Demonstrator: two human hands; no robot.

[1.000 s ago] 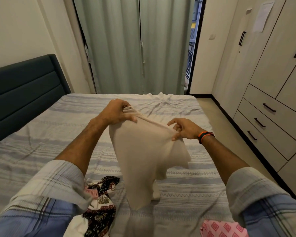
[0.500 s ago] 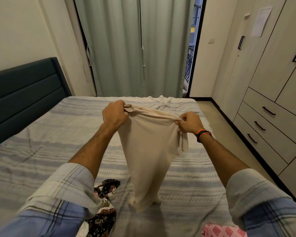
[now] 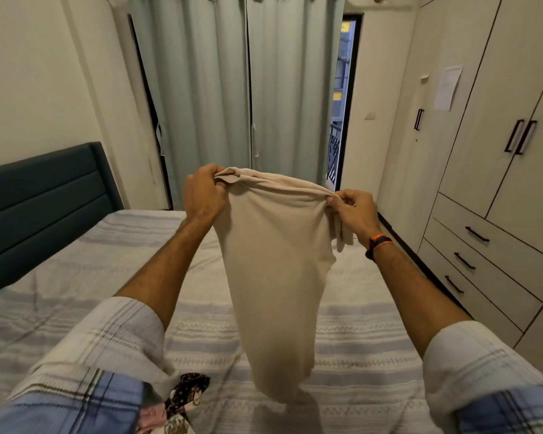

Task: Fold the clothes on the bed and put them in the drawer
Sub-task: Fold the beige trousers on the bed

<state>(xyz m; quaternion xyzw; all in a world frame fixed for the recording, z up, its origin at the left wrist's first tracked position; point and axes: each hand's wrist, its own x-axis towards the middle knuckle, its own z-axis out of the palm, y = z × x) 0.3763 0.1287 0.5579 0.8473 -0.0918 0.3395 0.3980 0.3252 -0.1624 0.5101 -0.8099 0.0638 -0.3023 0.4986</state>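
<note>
A beige garment hangs in the air above the striped bed, stretched along its top edge between both hands. My left hand grips its upper left corner. My right hand pinches the upper right corner, and a short flap of cloth dangles below it. The lower end of the garment narrows and hangs free just over the sheet. A dark patterned garment lies crumpled at the near edge of the bed, partly hidden by my left sleeve.
A wardrobe with three shut drawers lines the right wall, across a narrow strip of floor. A dark headboard stands at the left. Pale green curtains hang behind the bed, beside an open doorway.
My right hand took hold of the garment's upper right corner. Both hands then rose and spread apart, lifting the garment so that it hangs stretched between them.
</note>
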